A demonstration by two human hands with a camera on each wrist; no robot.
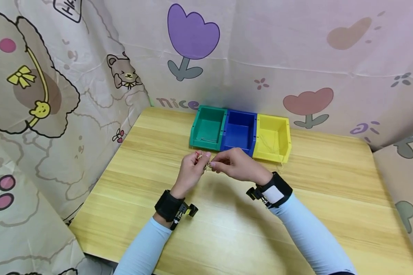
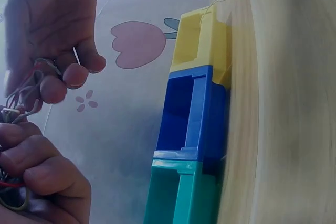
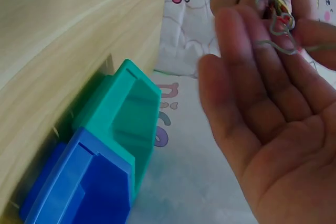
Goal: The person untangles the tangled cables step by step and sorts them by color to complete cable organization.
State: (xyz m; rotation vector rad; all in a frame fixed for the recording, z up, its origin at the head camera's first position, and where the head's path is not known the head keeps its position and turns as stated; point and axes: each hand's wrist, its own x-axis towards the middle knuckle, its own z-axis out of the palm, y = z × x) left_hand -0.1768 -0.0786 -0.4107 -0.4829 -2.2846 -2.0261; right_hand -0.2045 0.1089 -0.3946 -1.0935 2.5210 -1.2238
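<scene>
My left hand (image 1: 187, 175) grips a tangled bundle of thin cords (image 3: 282, 15), coloured red, yellow and grey, over the table in front of the bins. Part of the bundle is hidden inside the curled fingers. Close against it, my right hand (image 1: 240, 165) pinches a grey cord (image 3: 278, 47) between thumb and fingertips. That cord loops out of the bundle, and its other fingers are only loosely bent in the right wrist view. A green bin (image 1: 194, 131), a blue bin (image 1: 239, 133) and a yellow bin (image 1: 285, 126) stand just beyond both hands.
The three bins stand side by side at the back of the wooden table (image 1: 130, 183), near the patterned cloth (image 1: 241, 76). Grey cord (image 1: 208, 139) lies in the green bin. Pale yellow cords (image 1: 269, 144) lie in the yellow one, with an end hanging over its front.
</scene>
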